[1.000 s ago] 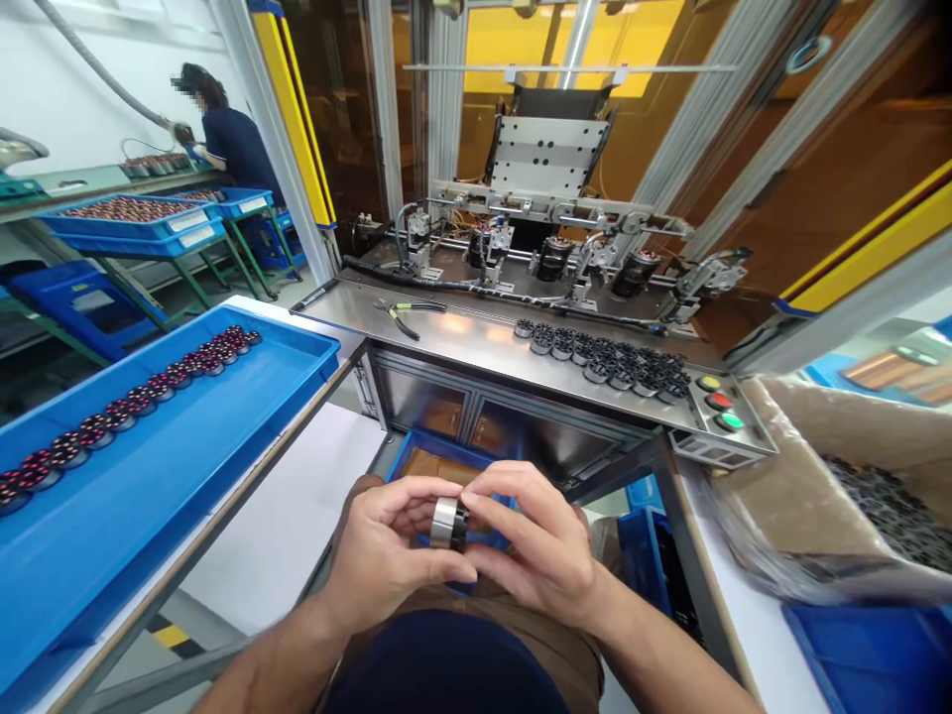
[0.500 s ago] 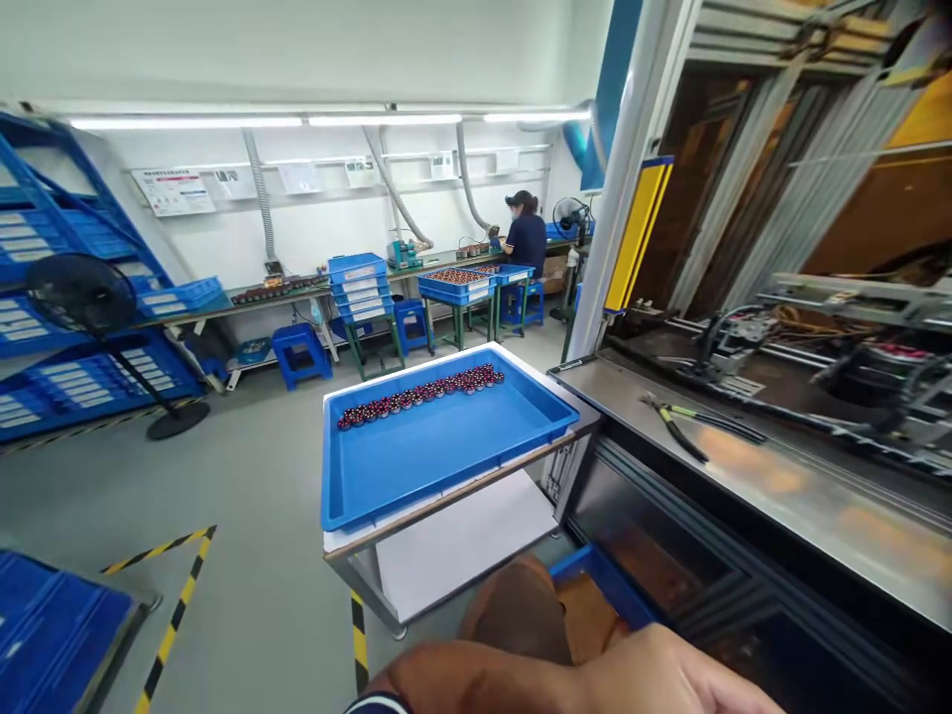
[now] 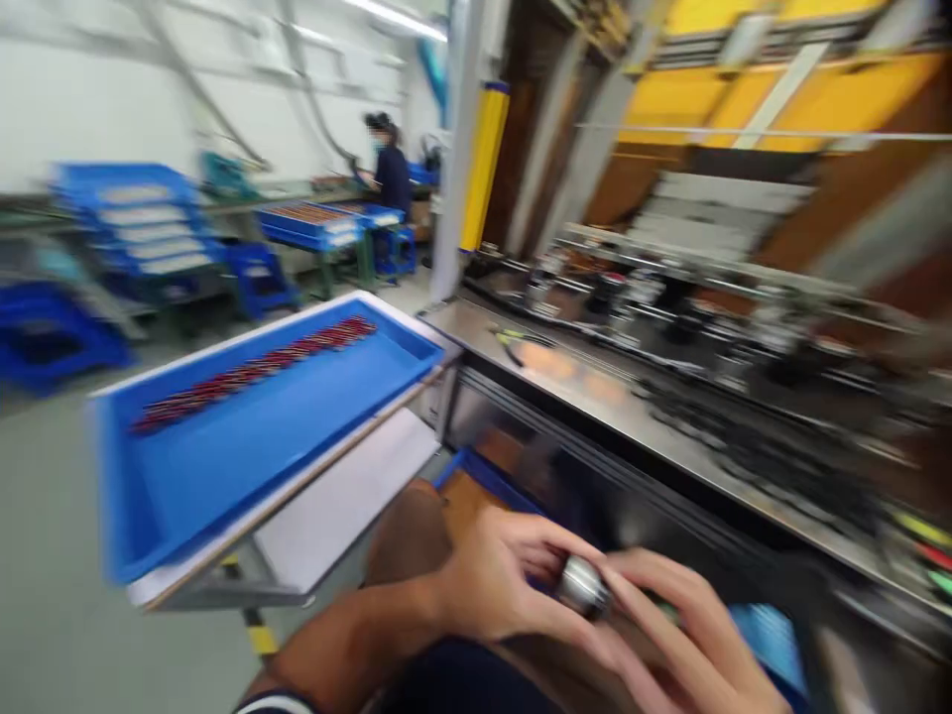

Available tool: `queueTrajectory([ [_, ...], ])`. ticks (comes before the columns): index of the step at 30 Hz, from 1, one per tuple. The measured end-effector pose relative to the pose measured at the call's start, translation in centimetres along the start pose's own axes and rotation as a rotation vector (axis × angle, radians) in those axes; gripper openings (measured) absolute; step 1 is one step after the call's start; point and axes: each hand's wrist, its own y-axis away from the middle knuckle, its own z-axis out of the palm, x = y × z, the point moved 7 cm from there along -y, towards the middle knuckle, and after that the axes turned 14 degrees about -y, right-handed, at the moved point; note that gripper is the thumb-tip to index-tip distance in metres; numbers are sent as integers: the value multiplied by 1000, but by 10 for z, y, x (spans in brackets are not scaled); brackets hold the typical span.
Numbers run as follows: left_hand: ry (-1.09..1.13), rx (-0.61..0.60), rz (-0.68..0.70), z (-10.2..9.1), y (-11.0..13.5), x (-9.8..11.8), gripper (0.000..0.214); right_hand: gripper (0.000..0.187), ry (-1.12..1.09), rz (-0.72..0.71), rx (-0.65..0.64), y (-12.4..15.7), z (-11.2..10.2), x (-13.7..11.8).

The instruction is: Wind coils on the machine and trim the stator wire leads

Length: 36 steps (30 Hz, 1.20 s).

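In front of my lap, my left hand [image 3: 506, 580] curls its thumb and fingers around a small shiny metal cylinder [image 3: 582, 585] with a dark end. My right hand [image 3: 684, 630] meets it from the other side, its fingertips at the cylinder's edge. Part of the cylinder is hidden by fingers, and motion blur hides its finer detail. To the left, a blue tray [image 3: 297, 436] on a white-topped stand holds a long band of small red and black round parts [image 3: 257, 372].
On the right is a machine with a metal ledge [image 3: 595, 387], where green-handled pliers [image 3: 510, 345] lie. A blue bin [image 3: 476, 476] is below the ledge. A co-worker [image 3: 391, 164] sits at the far bench near blue trays [image 3: 308, 233]. Stacked blue trays [image 3: 138, 223] stand back left.
My view has swung right and down toward the machine. Both hands now show together with the metal cylinder; before, only part of one hand and forearm was visible at the bottom.
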Motion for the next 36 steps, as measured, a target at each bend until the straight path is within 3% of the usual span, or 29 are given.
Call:
queueTrajectory([
  [3, -27, 39, 47, -12, -2, 9, 62, 41, 48, -62, -41, -7, 1, -18],
  [6, -21, 28, 63, -18, -7, 12, 58, 39, 55, -105, -9, -11, 3, -14],
  [11, -25, 10, 81, -8, -9, 21, 61, 38, 45, -94, 39, -2, 0, -15],
  [15, -37, -25, 53, 2, -14, 16, 58, 42, 32, -67, 73, 9, -3, -18],
  [20, -212, -87, 53, 9, -7, 4, 48, 36, 24, 37, 206, 18, -11, -15],
  [25, -339, -245, 93, 21, 9, -2, 48, 65, -221, 278, 247, 31, -13, 15],
  [29, -387, -218, 163, 22, 10, -6, 51, 47, -421, 360, 247, 39, -1, 31],
  [32, -389, -191, 159, 21, 4, -8, 46, 37, -418, 415, 331, 47, 1, 33],
  [36, -337, -252, 144, 26, -2, -6, 42, 51, -519, 469, 374, 55, 6, 31],
])
